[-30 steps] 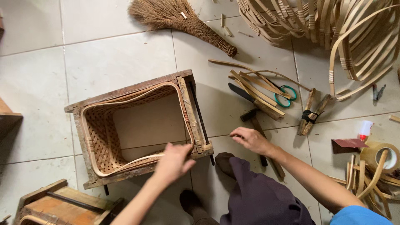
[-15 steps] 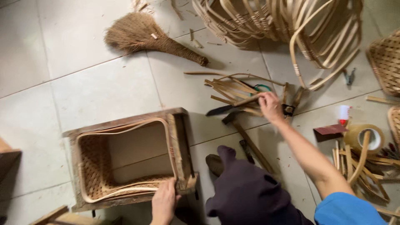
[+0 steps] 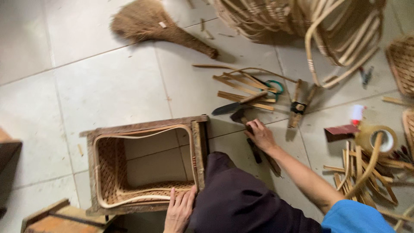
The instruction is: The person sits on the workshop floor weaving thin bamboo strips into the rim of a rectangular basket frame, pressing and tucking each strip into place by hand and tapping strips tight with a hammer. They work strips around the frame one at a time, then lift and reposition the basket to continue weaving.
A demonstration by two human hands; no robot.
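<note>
A: Hammer [image 3: 254, 142] first. Where does it lie?

B: On the tiled floor [image 3: 108, 86], near centre frame, just at three o'clock of the wooden frame [image 3: 146, 126]. Its dark head points to twelve, its handle runs toward five o'clock.

A: And the right hand [image 3: 261, 136]?

B: It rests on the hammer near the head, fingers curled over it. I cannot tell whether the grip is closed.

A: The left hand [image 3: 179, 211]?

B: Flat and released, fingers straight, pressed against the frame's lower right corner at six o'clock. It grasps nothing.

A: The frame itself?

B: A basket [image 3: 129, 181] of woven cane sits inside it, open side up, with floor tiles visible through its bottom.

A: The surface?

B: Pale square tiles with dark joints, littered with chips. A brush [image 3: 159, 26] lies at eleven o'clock; bent cane hoops [image 3: 327, 30] are piled at one. Split strips [image 3: 246, 88], a knife [image 3: 228, 108] and green-handled scissors [image 3: 276, 86] lie at twelve of the hammer. A tape roll [image 3: 379, 138] and more strips sit at three.
</note>
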